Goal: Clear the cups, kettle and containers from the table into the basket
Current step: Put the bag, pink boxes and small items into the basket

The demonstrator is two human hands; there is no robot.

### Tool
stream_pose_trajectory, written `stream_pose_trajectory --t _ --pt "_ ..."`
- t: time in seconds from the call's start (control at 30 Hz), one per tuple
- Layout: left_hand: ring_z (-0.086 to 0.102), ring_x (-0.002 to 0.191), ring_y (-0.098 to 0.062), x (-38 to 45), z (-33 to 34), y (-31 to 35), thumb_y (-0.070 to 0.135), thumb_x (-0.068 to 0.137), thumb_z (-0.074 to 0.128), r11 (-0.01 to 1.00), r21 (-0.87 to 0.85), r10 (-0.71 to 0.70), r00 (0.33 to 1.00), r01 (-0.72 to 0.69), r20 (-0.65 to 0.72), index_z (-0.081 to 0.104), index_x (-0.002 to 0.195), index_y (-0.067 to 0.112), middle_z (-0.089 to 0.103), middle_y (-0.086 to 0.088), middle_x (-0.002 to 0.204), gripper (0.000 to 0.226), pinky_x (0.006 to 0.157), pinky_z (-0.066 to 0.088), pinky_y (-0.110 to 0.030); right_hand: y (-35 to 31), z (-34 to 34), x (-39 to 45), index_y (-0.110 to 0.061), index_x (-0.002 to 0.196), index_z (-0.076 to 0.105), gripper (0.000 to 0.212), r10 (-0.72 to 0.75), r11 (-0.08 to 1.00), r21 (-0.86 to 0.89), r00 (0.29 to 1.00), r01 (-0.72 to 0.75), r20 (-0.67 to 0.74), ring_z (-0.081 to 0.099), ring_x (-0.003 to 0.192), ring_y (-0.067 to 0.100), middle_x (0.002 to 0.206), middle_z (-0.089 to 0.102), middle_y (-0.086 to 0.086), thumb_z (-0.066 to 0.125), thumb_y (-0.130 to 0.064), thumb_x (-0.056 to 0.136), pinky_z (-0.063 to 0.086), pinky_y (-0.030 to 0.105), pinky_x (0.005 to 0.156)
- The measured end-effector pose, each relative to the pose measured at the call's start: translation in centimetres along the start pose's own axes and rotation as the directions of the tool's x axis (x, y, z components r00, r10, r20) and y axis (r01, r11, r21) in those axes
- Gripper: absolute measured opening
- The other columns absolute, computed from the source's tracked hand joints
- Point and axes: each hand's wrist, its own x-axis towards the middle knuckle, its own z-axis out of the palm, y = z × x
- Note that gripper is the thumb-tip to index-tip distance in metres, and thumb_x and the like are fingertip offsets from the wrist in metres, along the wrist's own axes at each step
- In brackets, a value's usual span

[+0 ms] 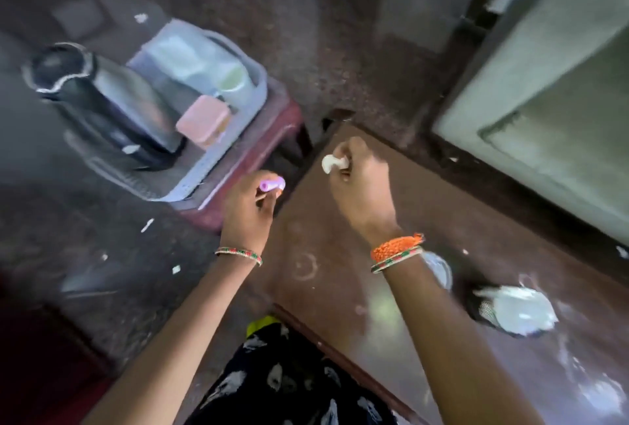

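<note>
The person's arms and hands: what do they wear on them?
Both forearms are bare, with no sleeves showing. The left hand has one thin beaded bangle at the wrist, in red, green and a pale tone. The right hand has a thick orange thread band at the wrist, and just under it a thin bangle in similar red and green. No rings can be made out; the picture is blurred.

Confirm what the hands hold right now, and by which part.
Left hand: small purple item, pinched at its near end. Right hand: small white item, gripped at one end. Motion blur hides what either is.
</note>
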Motion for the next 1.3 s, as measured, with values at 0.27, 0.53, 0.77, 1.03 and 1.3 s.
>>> stream_pose_trajectory --t 0.27,0.53,0.77,1.03,1.3 --pt "0.062 0.083 -0.017 2.8 -8.8 -9.7 -0.003 0.082 0.058 0.969 0.145 -0.17 0.964 0.202 -0.206 0.067 0.094 0.009 0.069 -0.01 0.094 0.019 0.079 0.047 -0.022 -7.8 14.4 3.8 -0.002 0.09 0.066 0.016 -0.306 0.943 -0.017 0.883 0.334 0.356 0.063 0.082 0.033 0.088 0.068 0.018 0.057 0.005 0.079 0.051 0.039 0.075" --pt "0.058 0.086 -0.035 5.4 -11.3 -14.6 0.008 0.08 0.062 0.864 0.369 -0.307 0.939 0.343 -0.154 0.063 0.092 0.011 0.061 -0.014 0.091 0.012 0.077 0.046 -0.041 -11.1 21.3 6.4 -0.004 0.102 0.07 0.033 -0.315 0.87 -0.126 0.733 0.478 0.603 0.065 0.094 0.036 0.099 0.07 0.02 0.046 0.008 0.082 0.053 0.042 0.082" --pt "0.05 0.099 -0.026 7.4 -11.9 -16.4 0.016 0.082 0.06 0.776 0.515 -0.359 0.926 0.365 -0.115 0.06 0.087 0.021 0.07 0.001 0.085 0.007 0.083 0.02 -0.037 -12.2 23.6 7.2 0.003 0.104 0.065 0.025 -0.09 0.835 -0.341 0.719 0.432 0.689 0.06 0.097 0.047 0.104 0.064 0.03 0.045 0.001 0.089 0.046 0.044 0.081" --pt "0.052 0.102 -0.026 9.2 -11.1 -16.6 0.027 0.081 0.065 0.69 0.644 -0.451 0.892 0.33 0.026 0.059 0.092 0.021 0.07 0.0 0.091 0.015 0.091 0.029 -0.045 -13.0 24.7 7.2 0.006 0.106 0.064 0.025 -0.006 0.901 -0.302 0.704 0.312 0.71 0.057 0.101 0.045 0.107 0.063 0.031 0.049 -0.001 0.087 0.044 0.045 0.085" --pt "0.046 0.108 -0.028 9.2 -11.1 -16.5 0.028 0.079 0.066 0.677 0.655 -0.485 0.873 0.334 0.056 0.06 0.089 0.02 0.07 -0.002 0.095 0.014 0.097 0.025 -0.046 -14.0 23.8 7.0 0.004 0.107 0.064 0.026 -0.016 0.913 -0.27 0.688 0.306 0.726 0.057 0.103 0.046 0.108 0.064 0.03 0.054 -0.008 0.087 0.043 0.041 0.081"
